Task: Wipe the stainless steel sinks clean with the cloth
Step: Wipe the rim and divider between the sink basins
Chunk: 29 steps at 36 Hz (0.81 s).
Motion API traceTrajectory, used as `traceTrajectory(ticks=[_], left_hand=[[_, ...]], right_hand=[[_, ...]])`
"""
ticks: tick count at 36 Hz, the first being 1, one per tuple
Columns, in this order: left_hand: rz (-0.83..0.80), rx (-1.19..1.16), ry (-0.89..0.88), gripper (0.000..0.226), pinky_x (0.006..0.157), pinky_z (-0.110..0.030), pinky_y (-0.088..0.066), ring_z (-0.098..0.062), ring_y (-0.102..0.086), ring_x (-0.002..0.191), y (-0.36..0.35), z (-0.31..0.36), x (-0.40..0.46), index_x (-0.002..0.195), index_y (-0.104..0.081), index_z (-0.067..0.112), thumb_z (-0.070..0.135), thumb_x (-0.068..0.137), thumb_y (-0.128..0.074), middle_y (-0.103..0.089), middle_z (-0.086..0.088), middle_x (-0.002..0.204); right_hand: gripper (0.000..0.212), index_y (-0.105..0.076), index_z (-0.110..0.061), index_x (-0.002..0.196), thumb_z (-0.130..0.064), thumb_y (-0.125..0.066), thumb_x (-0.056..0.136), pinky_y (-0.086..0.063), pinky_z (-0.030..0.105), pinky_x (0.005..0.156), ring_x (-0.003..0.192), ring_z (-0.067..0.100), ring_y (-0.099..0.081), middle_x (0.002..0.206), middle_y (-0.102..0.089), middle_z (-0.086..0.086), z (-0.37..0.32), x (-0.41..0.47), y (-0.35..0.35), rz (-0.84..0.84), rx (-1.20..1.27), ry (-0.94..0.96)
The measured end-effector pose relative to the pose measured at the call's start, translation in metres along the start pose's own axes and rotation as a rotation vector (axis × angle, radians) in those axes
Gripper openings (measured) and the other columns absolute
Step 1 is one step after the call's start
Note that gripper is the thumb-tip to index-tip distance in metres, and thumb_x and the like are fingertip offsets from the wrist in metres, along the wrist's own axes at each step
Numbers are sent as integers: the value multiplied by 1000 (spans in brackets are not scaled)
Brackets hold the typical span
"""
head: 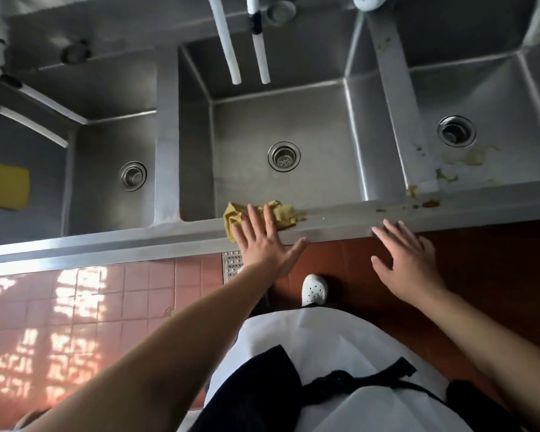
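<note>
A crumpled yellow cloth [282,213] lies on the front rim [169,235] of the stainless steel sinks, at the near edge of the middle basin [293,126]. My left hand [264,241] presses flat on the cloth with straight, spread fingers. My right hand [406,260] rests open with its fingertips on the rim's front edge, further right. The left basin [113,151] and right basin [480,98] flank the middle one. Brownish-yellow stains [474,157] mark the right basin's floor, and spots [430,203] dot the rim in front of it.
Two white faucet hoses [247,51] hang over the middle basin. A yellow sponge [5,185] lies at the far left. Each basin has a round drain. Below are red floor tiles [106,291], a floor drain grate [233,263] and my white shoe [315,289].
</note>
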State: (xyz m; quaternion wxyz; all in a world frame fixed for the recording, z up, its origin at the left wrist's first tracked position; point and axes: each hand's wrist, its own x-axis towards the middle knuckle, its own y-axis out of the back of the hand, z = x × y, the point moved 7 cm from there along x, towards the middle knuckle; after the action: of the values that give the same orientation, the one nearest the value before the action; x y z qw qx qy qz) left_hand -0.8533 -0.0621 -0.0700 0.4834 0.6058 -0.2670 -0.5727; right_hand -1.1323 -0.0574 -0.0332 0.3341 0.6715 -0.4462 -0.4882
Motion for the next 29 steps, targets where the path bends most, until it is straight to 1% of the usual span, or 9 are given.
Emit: traceTrajectory(ticks=[3, 7, 11, 13, 15, 18, 21, 25, 29], left_hand=[[-55, -8, -109, 114, 116, -55, 20, -39, 17, 150, -5, 47, -5, 155, 22, 23, 95, 72, -11, 31, -15, 159], [-116, -14, -279, 107, 119, -56, 13, -36, 15, 151, -13, 107, -12, 157, 14, 28, 92, 77, -15, 26, -12, 162], [-101, -1, -386, 94, 118, -52, 18, -30, 12, 152, -13, 117, -12, 158, 2, 35, 87, 83, -20, 17, -6, 166], [-59, 26, -441, 85, 120, -52, 12, -25, 6, 154, -9, 104, -12, 158, -7, 38, 82, 87, -23, 9, 1, 167], [-19, 49, -456, 80, 122, -52, 5, -21, -1, 154, -3, 87, -12, 156, -17, 36, 78, 90, -27, 0, 4, 168], [26, 97, -442, 78, 123, -48, 6, -23, -9, 153, 6, 64, -14, 154, -27, 28, 75, 91, -28, -11, -2, 167], [54, 100, -384, 79, 123, -46, 6, -24, -13, 152, 14, 35, -16, 154, -30, 25, 73, 92, -29, -15, -3, 166], [89, 76, -268, 76, 123, -47, 3, -22, -11, 153, 20, -31, -19, 155, -27, 29, 73, 92, -26, -13, 2, 167], [98, 73, -152, 75, 123, -49, 4, -19, -4, 154, 25, -119, -24, 157, -15, 37, 75, 92, -15, -6, 7, 167]], right_hand=[[61, -41, -26, 149, -33, -61, 92, -17, 48, 117, 152, 20, -16, 161, -29, 0, 3, -2, -1, -27, -4, -5], [63, -40, -27, 150, -33, -62, 91, -17, 48, 117, 152, 21, -17, 161, -29, 1, 2, -5, -1, -48, -5, -2], [62, -43, -24, 148, -29, -64, 90, -21, 48, 116, 150, 22, -22, 159, -35, 2, -8, -4, 2, -44, 19, 42], [61, -46, -22, 146, -26, -66, 89, -23, 48, 116, 149, 22, -26, 157, -38, 3, -16, -3, 4, -33, 43, 73], [60, -48, -21, 145, -26, -66, 88, -24, 47, 116, 148, 23, -29, 155, -41, 4, -26, -2, 5, -26, 55, 99], [59, -48, -21, 145, -26, -66, 88, -23, 46, 117, 146, 23, -31, 155, -42, 3, -48, 2, 2, -42, 43, 142], [59, -48, -22, 145, -27, -65, 89, -22, 45, 117, 146, 22, -31, 155, -41, 3, -77, 9, -5, -77, 24, 196], [58, -50, -20, 144, -24, -65, 88, -24, 43, 116, 145, 26, -33, 155, -41, 4, -120, 17, -18, -113, 21, 275], [58, -46, -25, 147, -26, -62, 90, -22, 43, 117, 149, 25, -25, 158, -35, 1, -164, 25, -34, -180, 2, 328]])
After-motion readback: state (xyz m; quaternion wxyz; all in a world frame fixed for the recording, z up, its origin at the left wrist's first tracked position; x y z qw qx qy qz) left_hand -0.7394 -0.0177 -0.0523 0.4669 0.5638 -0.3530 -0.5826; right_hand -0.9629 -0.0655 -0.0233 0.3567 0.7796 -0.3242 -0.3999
